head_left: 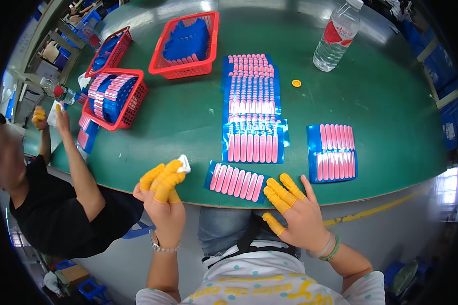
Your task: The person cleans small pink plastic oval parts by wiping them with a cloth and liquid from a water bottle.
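My left hand [163, 195], with yellow finger cots on, pinches a small white wad [183, 163] over the near edge of the green table [381, 91]. My right hand [296, 211], also in yellow finger cots, hovers with fingers spread just right of a blue sheet of pink sticks [237, 181] lying at the table's near edge. It holds nothing. A long row of similar blue sheets [253, 96] runs away from me in the middle. Two more sheets [332, 152] lie to the right.
Three red baskets [187, 46] with blue sheets stand at the far left. A water bottle [337, 36] and a yellow cap [296, 83] are at the back right. A person in black [61, 203] sits on my left, hands raised near the table's edge.
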`<state>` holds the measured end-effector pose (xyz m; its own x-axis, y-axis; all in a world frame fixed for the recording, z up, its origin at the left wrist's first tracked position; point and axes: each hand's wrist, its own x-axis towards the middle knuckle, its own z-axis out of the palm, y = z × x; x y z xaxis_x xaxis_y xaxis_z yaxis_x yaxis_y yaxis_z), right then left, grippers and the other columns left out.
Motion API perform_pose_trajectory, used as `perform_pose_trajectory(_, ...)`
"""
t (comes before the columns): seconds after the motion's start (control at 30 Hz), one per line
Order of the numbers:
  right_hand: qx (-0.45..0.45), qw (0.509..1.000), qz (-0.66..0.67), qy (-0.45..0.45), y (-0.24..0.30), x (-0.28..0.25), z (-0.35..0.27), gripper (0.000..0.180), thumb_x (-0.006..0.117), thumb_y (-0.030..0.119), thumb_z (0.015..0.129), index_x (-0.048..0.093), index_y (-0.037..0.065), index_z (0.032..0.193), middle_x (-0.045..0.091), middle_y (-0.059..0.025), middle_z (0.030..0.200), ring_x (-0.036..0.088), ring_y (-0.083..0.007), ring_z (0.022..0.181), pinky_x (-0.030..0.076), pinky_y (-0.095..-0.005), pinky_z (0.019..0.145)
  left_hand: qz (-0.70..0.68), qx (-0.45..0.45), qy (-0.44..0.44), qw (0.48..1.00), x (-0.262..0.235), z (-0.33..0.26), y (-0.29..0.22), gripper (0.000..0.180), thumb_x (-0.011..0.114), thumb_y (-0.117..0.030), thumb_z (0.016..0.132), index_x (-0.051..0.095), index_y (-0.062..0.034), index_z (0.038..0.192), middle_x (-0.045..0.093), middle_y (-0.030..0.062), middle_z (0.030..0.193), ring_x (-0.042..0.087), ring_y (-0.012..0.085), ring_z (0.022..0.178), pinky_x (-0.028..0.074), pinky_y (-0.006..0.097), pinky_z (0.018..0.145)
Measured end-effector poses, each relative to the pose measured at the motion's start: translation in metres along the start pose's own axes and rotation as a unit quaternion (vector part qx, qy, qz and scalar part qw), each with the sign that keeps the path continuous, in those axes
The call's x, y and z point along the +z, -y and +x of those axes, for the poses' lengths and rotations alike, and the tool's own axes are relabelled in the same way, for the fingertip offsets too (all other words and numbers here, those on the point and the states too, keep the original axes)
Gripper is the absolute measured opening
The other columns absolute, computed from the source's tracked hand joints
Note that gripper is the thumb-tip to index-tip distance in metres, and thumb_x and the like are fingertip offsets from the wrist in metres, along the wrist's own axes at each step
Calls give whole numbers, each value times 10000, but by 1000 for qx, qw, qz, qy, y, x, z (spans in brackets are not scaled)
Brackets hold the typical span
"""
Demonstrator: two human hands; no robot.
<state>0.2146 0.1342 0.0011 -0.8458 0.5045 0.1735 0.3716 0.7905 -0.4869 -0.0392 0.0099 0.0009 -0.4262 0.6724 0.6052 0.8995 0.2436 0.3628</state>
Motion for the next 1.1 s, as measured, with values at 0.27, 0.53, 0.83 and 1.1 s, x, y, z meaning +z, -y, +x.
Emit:
perform_pose_trajectory(0.27,25,999,32,-16,-4,2,-2,479,732,237,814,656,88,1262,623,-94,1330,551,-304,1273,260,-561,1150,22,-19,33,999,21,7,5,188,595,64,880,693,-60,982,723,69,1098,624,262,1071,370,354,967)
perform_pose_trajectory(0.53,-25,993,68,-96,-12,8,-3,241,743,164,763,723,144,1002,711,-16,1105,652,-250,1065,425,-465,1000,-32,-63,-24,997,34,3,11,221,593,84,843,696,-72,961,735,59,1090,621,273,1096,361,372,983)
perform_pose_trajectory(0.83,-36,994,24,-100,-12,15,-2,200,750,181,784,714,205,980,709,39,1098,647,-196,1042,445,-384,893,-31,-44,-38,998,34,-2,12,185,610,63,863,699,-74,950,731,79,1099,616,291,1105,391,376,987)
perform_pose_trajectory(1.1,-47,990,25,-133,-12,20,-4,229,766,192,789,723,174,1014,710,12,1115,647,-211,1051,449,-390,910,-29,8,-28,999,29,-7,12,154,654,25,811,681,-107,886,734,43,1071,617,276,1081,388,377,978)
